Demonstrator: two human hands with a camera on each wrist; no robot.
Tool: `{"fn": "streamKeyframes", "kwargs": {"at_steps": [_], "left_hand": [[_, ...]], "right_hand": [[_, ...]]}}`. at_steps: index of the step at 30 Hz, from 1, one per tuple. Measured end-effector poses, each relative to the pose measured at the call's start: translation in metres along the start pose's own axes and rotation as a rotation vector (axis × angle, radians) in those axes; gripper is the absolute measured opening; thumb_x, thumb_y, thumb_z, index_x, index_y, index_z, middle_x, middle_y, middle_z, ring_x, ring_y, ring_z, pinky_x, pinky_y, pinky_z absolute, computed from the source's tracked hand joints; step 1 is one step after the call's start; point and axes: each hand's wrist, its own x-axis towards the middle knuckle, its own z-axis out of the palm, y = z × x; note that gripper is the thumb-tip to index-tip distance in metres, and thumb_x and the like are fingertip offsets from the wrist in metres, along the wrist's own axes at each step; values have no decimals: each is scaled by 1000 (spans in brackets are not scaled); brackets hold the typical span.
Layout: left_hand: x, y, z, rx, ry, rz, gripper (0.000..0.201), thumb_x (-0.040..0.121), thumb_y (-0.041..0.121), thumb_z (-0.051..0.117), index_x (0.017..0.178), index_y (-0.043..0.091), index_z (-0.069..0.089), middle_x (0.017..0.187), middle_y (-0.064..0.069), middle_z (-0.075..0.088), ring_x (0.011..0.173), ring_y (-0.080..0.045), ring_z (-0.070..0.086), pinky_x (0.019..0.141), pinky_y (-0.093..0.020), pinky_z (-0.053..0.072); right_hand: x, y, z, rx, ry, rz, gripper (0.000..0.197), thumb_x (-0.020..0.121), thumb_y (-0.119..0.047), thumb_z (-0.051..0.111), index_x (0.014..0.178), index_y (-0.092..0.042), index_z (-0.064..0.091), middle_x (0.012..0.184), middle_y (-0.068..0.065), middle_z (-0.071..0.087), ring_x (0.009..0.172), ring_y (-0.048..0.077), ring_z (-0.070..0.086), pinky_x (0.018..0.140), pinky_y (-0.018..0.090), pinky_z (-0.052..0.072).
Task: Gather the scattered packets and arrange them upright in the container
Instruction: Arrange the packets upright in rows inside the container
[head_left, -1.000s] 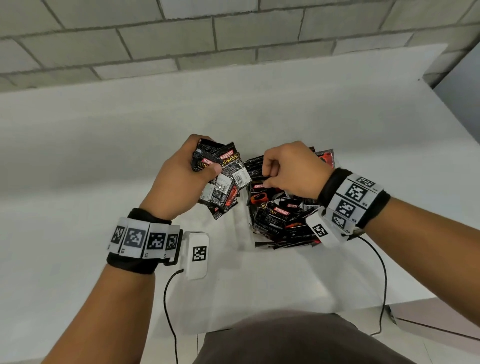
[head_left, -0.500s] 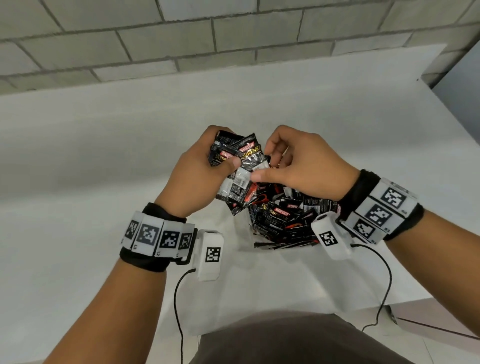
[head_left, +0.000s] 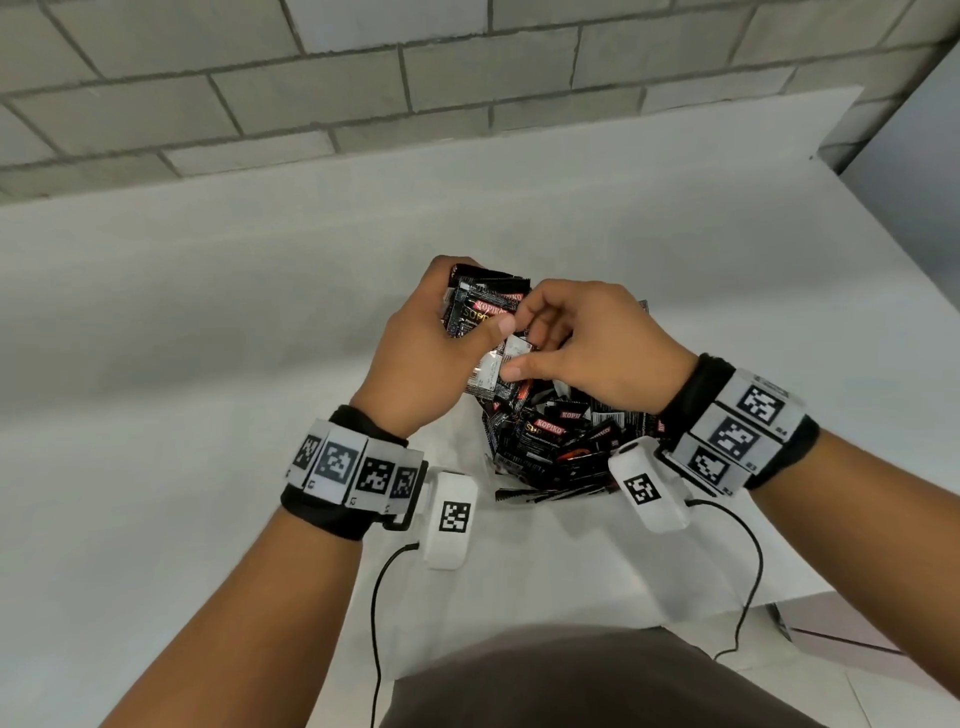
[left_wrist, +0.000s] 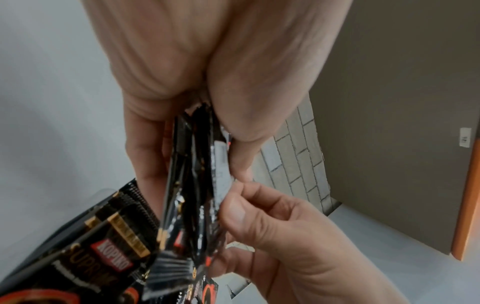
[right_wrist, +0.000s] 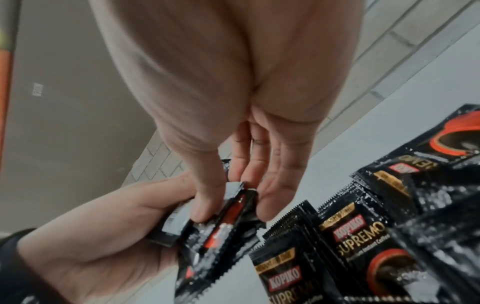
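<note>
My left hand (head_left: 441, 338) grips a stack of black Kopiko coffee packets (head_left: 483, 312) above the table, thumb across the front and fingers behind. That same stack of packets (left_wrist: 197, 185) shows edge-on in the left wrist view. My right hand (head_left: 566, 343) meets it from the right and pinches a packet (right_wrist: 233, 207) at the near side of the stack between thumb and fingers. Below both hands a clear container (head_left: 491, 470) holds several more packets (head_left: 550, 441), some leaning. Those packets (right_wrist: 350, 236) lie close under the right wrist.
The white table (head_left: 208, 364) stretches left and back to a grey block wall (head_left: 363, 78). Its near edge runs just behind my lap. Wrist camera cables (head_left: 379, 597) hang off the front edge.
My left hand has lifted its stack up and toward the middle. My right hand has left the container and come up to pinch a packet at the stack.
</note>
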Motion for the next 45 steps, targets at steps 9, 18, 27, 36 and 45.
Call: {"fn": "streamKeyframes", "kwargs": {"at_steps": [9,18,27,36,45], "left_hand": [[-1,-9,2,-238,-89,-109,33,94,22,72,122,26,56,108,4,73,102,-20,72,88,-52,60],[-2,-20,-3,-250,-11,-180,31,97,9,68,123,19,55,109,-2,73,100,-23,72,88,-56,59],[-1,-13,-1,-451,48,-260,31,101,7,62,129,10,50,123,-15,68,107,-30,72,74,-48,63],[-4,-16,1,-240,-16,-167,42,92,9,75,127,13,53,114,-4,73,104,-17,73,88,-42,61],[-5,-11,4,-30,-109,-21,47,88,15,80,127,24,56,105,15,72,98,-3,69,84,-22,55]], "right_hand": [[0,6,-7,106,-35,84,21,86,-6,77,96,-17,62,90,1,72,63,12,72,61,37,58],[0,2,-15,121,375,-34,16,87,-3,62,99,-13,60,99,8,59,74,26,71,65,46,62],[-18,17,10,-399,113,-477,49,79,2,58,124,-9,70,102,7,48,80,12,47,73,20,46],[-12,17,8,-190,203,-300,21,91,-17,72,112,-16,75,100,2,57,71,11,59,68,15,48],[-9,15,-17,-81,77,0,74,74,-16,88,136,-33,53,105,-10,60,58,9,68,66,15,53]]}}
